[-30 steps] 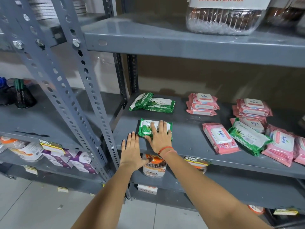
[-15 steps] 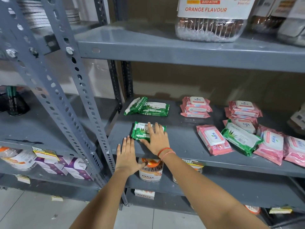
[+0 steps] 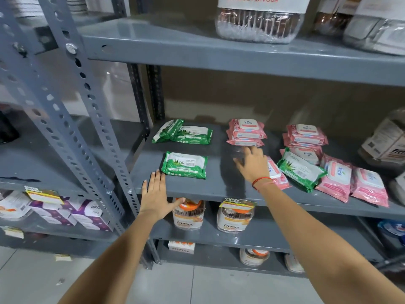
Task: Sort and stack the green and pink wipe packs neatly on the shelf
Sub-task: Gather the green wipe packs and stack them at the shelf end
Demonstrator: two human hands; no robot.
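A green wipe pack lies flat near the front left of the grey middle shelf. Two more green packs lie behind it. My left hand rests open on the shelf's front edge, just left of the front pack. My right hand hovers open and blurred over the shelf, partly covering a pink pack. Another green pack lies tilted among pink ones. Pink stacks sit at the back and back right. Loose pink packs lie at the right.
Perforated grey uprights stand left of the shelf. The shelf above holds clear jars. Orange-lidded jars and price tags sit on the shelf below. A large jar stands at the far right.
My right hand has lifted off the front green pack and swung right toward the pink packs. My left hand has stayed on the shelf edge. The green pack remains where it lay.
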